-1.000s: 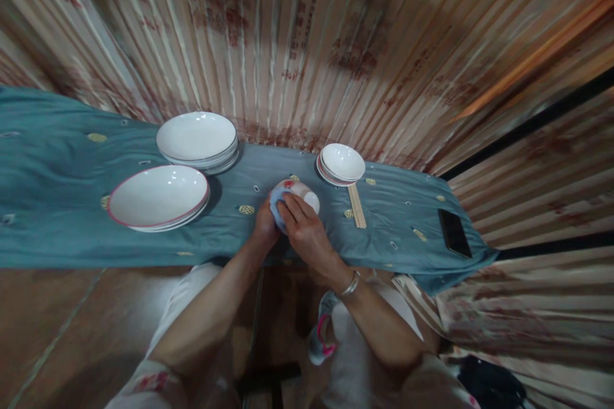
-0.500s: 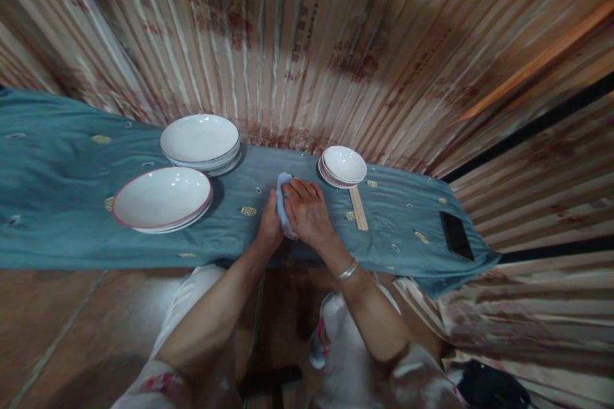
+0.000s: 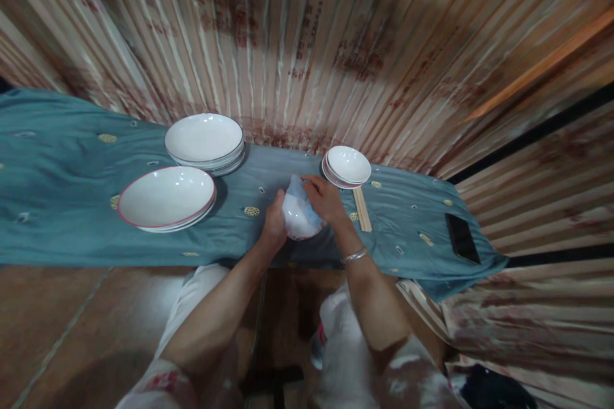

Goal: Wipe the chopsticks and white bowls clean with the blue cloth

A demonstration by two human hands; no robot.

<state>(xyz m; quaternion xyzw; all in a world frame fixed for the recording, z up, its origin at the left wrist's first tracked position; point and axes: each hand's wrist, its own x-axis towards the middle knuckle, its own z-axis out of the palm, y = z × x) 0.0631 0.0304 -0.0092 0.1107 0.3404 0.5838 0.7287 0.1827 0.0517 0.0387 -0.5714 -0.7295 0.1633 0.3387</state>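
Observation:
Between my hands, over the front of the table, is a small white bowl (image 3: 298, 225), tilted so that its shiny white surface shows. My left hand (image 3: 275, 220) grips the bowl by its left side. A light blue cloth (image 3: 298, 189) lies over the bowl's far part and right side. My right hand (image 3: 327, 199) has its fingers closed on the cloth, pressing it against the bowl's right edge. Part of the cloth is hidden beneath the right fingers.
Large white plates with a dark rim (image 3: 204, 138) are stacked at the back left. Nearer are red-rimmed plates (image 3: 165, 197). Small bowls (image 3: 349, 165) stand stacked at the back right, with chopsticks (image 3: 362, 209) in front. A phone (image 3: 462, 238) lies near the table's right end.
The bowl has turned between my hands and now shows its white surface. My right hand has shifted right, away from my left hand, with the cloth.

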